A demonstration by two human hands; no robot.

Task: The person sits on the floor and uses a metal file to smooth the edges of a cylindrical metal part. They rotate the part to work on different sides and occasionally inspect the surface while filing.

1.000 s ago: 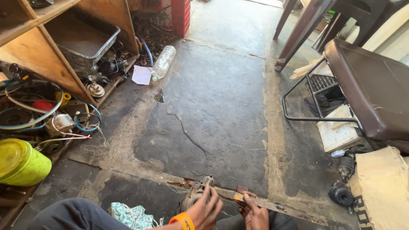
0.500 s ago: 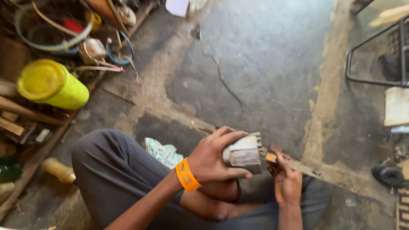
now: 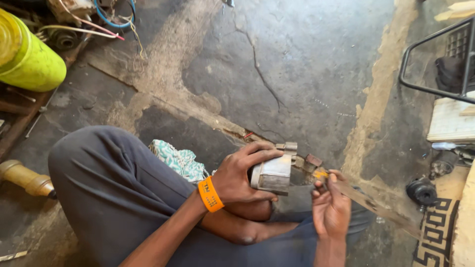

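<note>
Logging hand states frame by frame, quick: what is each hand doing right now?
Left hand: closed around a grey metal part.
Right hand: fingers pinched on a small yellow-tipped tool held at the part.

Orange wristband (image 3: pixel 211 194), grey metal housing (image 3: pixel 273 173), yellow-green canister (image 3: pixel 27 54), teal patterned cloth (image 3: pixel 179 159)

Cracked dark concrete floor (image 3: pixel 297 59), sunlit, with a black metal chair frame (image 3: pixel 420 69) at right.
</note>
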